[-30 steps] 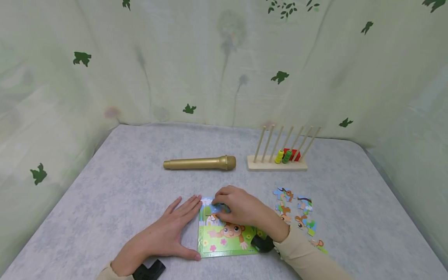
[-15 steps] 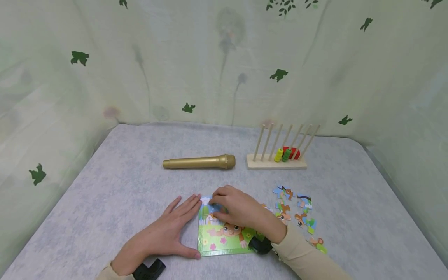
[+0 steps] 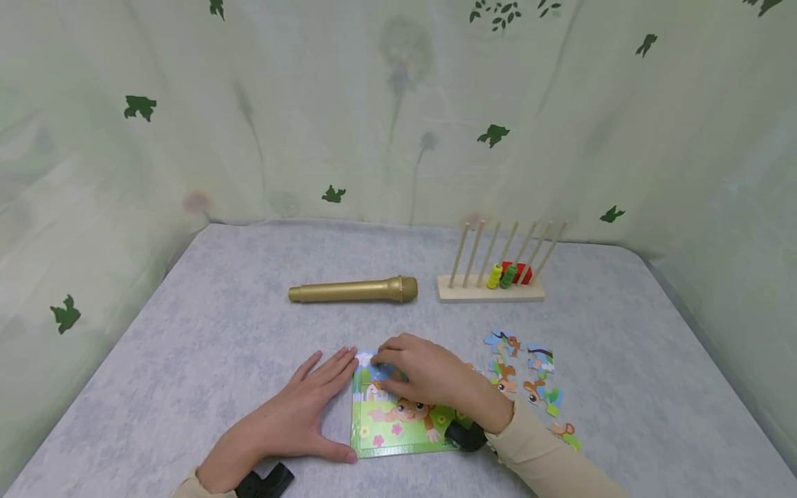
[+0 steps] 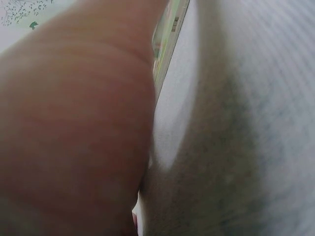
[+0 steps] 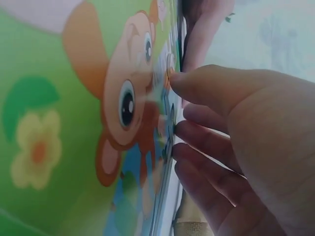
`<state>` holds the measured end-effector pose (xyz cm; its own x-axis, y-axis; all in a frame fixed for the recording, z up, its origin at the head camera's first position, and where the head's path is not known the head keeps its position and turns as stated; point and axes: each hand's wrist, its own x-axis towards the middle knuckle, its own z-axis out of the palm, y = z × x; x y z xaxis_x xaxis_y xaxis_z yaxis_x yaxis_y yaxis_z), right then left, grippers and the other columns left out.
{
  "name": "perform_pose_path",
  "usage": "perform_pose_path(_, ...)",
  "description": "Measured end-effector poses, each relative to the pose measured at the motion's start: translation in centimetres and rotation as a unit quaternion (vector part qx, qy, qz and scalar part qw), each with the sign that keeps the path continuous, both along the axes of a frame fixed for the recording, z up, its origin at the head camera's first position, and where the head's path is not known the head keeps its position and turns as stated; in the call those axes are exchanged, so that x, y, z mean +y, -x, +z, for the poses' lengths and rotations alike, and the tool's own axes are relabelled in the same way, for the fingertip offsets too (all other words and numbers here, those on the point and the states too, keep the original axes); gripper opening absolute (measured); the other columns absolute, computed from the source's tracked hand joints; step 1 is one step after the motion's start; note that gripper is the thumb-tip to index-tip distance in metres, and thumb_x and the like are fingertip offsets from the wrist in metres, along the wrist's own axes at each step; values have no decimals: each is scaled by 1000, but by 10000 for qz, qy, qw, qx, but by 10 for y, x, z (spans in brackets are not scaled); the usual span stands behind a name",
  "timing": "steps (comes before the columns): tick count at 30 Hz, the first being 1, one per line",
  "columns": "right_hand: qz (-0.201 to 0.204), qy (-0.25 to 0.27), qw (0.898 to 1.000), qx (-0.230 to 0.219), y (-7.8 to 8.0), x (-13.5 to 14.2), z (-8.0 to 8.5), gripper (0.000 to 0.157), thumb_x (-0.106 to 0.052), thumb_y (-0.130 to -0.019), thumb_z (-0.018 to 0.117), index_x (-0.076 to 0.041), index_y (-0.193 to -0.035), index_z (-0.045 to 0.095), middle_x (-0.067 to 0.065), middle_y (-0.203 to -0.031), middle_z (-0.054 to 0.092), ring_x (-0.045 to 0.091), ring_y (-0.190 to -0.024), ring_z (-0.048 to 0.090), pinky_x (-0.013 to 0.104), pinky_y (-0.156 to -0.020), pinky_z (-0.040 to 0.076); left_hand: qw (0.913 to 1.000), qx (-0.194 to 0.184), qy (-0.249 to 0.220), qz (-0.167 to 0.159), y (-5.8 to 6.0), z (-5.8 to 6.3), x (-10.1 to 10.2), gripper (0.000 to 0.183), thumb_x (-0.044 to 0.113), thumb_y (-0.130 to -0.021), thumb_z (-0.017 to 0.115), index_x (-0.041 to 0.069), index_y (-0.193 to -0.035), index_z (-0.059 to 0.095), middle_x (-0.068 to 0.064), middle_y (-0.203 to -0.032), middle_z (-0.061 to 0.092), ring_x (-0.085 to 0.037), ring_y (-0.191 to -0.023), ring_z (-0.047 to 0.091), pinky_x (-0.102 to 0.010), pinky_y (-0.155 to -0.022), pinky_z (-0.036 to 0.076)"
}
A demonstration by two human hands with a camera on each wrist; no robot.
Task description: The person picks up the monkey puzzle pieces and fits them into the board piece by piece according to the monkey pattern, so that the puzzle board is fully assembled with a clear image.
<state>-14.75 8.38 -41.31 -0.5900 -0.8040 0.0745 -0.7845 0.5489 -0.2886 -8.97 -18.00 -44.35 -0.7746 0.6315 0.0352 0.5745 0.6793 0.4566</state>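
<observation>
A puzzle board (image 3: pixel 380 448) with a cartoon monkey on green and blue lies in front of me. My left hand (image 3: pixel 292 418) rests flat along its left side, fingers straight, fingertips and thumb at the edge. Over the upper part of the board, my right hand (image 3: pixel 429 373) has its thumb and fingers curled down onto a small puzzle piece (image 5: pixel 168 123), which it pinches against the picture. The hand hides much of this piece in the head view. In the left wrist view the left hand (image 4: pixel 78 118) fills much of the frame.
Several loose puzzle pieces (image 3: pixel 503 344) lie right of the board, some partly behind the right forearm. Farther back is a gold toy microphone (image 3: pixel 351 290). Beside it stands a wooden peg rack (image 3: pixel 492 294) with yellow, green and red parts. A patterned curtain (image 3: pixel 280 124) surrounds the table.
The right hand has shifted very slightly to the left over the upper board, its fingers still on the piece. The left hand stays in place.
</observation>
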Motion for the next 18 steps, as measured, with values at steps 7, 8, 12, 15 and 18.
perform_pose_path(7,-68,49,9996,-280,-1,4,10,39,-33,-100,71,-14,-133,70,0,-133,67,15,-123,62,30,-104,54,9998,-166,20,77,0,0,0,128,83,-72,71,5,-163,26,-7,-173,17,-26,-160,17,-33,-126,-10)
perform_pose_path(8,-72,70,9995,-291,-2,4,12,39,-33,-99,71,-13,-133,69,0,-133,67,15,-122,63,30,-103,54,9998,-185,29,89,0,0,0,128,84,-72,71,5,-163,26,-7,-173,17,-26,-160,16,-34,-127,-9)
perform_pose_path(12,-46,142,9995,-290,-3,8,18,39,-32,-99,71,-13,-133,70,-1,-132,68,14,-119,63,30,-101,55,9996,-235,45,114,-1,0,1,129,83,-72,72,6,-164,26,-6,-173,17,-26,-160,16,-34,-127,-10)
perform_pose_path(15,-4,193,9995,-253,-4,12,23,38,-32,-100,70,-13,-132,70,-2,-131,69,14,-117,63,30,-100,55,9996,-239,55,118,0,1,1,129,83,-71,72,6,-164,26,-7,-173,17,-26,-160,16,-32,-126,-11)
perform_pose_path(18,9,315,9991,-293,-6,18,27,35,-30,-100,69,-12,-130,71,-1,-128,71,15,-110,65,30,-96,56,9995,-270,79,117,0,1,1,129,83,-72,72,7,-164,26,-6,-173,16,-26,-160,15,-30,-125,-13)
